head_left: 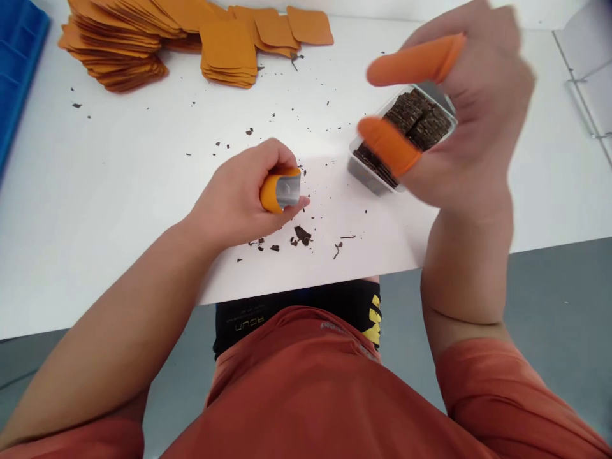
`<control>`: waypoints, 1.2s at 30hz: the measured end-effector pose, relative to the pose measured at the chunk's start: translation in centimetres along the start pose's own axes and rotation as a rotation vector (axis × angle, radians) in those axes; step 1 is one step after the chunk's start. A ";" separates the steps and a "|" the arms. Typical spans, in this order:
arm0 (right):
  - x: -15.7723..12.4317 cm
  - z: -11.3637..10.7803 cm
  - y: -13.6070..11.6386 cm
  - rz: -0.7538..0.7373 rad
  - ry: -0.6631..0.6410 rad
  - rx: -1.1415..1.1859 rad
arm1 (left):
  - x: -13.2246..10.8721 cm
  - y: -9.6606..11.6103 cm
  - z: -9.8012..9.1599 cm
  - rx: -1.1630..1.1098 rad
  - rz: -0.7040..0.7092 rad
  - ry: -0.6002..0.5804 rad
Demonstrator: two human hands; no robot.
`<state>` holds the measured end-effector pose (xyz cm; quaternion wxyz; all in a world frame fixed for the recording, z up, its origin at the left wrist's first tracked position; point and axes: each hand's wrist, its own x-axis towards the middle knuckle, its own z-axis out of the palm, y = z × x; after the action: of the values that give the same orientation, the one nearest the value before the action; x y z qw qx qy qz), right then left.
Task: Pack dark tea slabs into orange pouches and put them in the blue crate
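My left hand (234, 194) is wrapped round a small orange pouch (271, 193), its mouth spread and facing right. Silver lining shows inside the mouth; I cannot see anything in it. Raised above the right part of the table, my right hand (478, 121) is slightly blurred. Orange finger covers sit on its thumb and forefinger, which are wide apart with nothing between them. Partly hidden behind that hand, a clear plastic tub (370, 173) holds stacked dark brown, flaky slabs (406, 115).
Stacks of flat orange pouches (228, 51) lie along the back left of the white table (119, 210). Dark crumbs and flakes (302, 235) are scattered near the front edge and around the middle. A blue tray (19, 64) stands at the far left.
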<state>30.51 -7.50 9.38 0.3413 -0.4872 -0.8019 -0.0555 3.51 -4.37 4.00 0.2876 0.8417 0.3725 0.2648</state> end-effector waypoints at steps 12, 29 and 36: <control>-0.2 1.0 2.0 0.230 -0.363 -0.033 | 0.2 -0.9 0.3 0.000 0.012 0.252; 0.9 -0.6 0.2 0.737 -0.316 -0.005 | 0.2 -0.5 0.2 0.000 -0.024 0.199; 1.2 -0.7 0.2 0.764 -0.305 -0.026 | 0.2 -0.4 0.1 -0.008 -0.047 0.191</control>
<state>30.62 -6.81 10.58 0.2087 -0.7568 -0.6038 0.1381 3.46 -4.05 3.72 0.2605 0.8024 0.4167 0.3386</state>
